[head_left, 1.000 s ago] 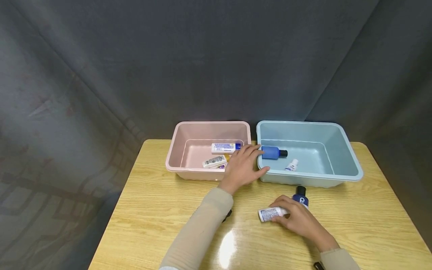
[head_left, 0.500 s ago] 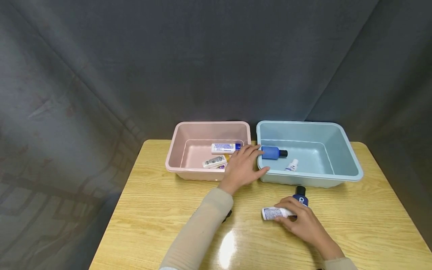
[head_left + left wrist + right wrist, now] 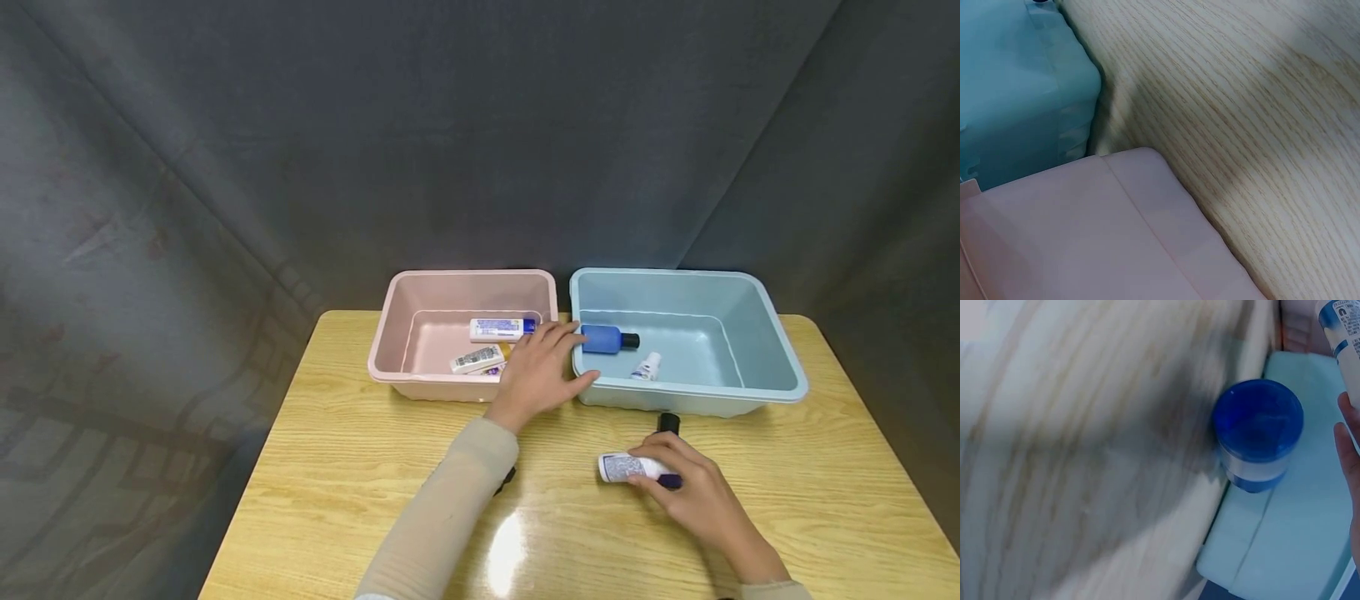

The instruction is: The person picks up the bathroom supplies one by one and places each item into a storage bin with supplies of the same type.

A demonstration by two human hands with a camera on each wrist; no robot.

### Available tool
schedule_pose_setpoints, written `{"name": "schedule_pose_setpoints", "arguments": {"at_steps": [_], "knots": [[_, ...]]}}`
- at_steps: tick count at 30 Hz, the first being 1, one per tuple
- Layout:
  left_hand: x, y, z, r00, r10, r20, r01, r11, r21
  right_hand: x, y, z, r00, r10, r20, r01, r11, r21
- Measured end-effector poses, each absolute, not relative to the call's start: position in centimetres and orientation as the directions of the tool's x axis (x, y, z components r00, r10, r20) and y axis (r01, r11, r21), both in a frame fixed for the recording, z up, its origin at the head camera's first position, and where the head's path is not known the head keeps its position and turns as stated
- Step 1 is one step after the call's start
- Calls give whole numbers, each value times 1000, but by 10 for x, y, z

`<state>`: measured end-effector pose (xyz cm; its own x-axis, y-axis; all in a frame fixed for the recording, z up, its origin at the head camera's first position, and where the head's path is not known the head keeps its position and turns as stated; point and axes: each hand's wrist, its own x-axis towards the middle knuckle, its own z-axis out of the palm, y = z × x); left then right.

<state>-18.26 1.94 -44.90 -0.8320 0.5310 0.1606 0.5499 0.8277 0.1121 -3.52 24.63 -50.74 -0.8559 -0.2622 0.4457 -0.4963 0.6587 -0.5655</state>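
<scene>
My right hand [image 3: 693,492] grips a small white bottle [image 3: 621,467] with a printed label and a dark cap, held over the table and lying sideways. In the right wrist view part of this white bottle [image 3: 1346,337] and some fingers show at the right edge. Just behind the right hand, a dark blue bottle with a black cap [image 3: 668,423] is mostly hidden; its blue end [image 3: 1259,422] shows in the right wrist view. My left hand [image 3: 536,371] rests with spread fingers at the neighbouring rims of the pink bin [image 3: 431,380] and the light blue bin [image 3: 690,388].
Inside the pink bin lie a white bottle with a blue cap [image 3: 497,330], a white tube with a yellow cap [image 3: 478,359] and a partly hidden purple-marked item. A blue bottle [image 3: 600,339] and a small white tube [image 3: 647,367] lie in the blue bin. Dark curtain [image 3: 480,150] hangs behind the table.
My right hand has moved to the right with the white bottle, whose dark cap now shows. It now covers more of the dark blue bottle. The left hand has stayed put.
</scene>
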Motion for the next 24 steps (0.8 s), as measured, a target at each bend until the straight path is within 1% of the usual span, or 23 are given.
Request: {"name": "schedule_pose_setpoints", "arguments": {"at_steps": [9,13,15,18,24], "knots": [[-183,19,-449,-830,534,160,551,830,90,-37,254,-494,-801,-250,544,-553,657,-512],[-183,19,-450,-830,535,162,553,828,98,-37,257,-491,-786,-236,571,-569,638,-519],[-184,19,-450,-830,535,162,553,828,99,-38,258,-489,-769,-226,599,-587,621,-520],[-184,19,-450,-830,534,159,552,827,103,-40,259,-487,-738,-203,643,-614,599,-515],[-184,19,-450,-829,536,159,555,825,107,-46,261,-482,-644,-157,748,-682,562,-469]]}}
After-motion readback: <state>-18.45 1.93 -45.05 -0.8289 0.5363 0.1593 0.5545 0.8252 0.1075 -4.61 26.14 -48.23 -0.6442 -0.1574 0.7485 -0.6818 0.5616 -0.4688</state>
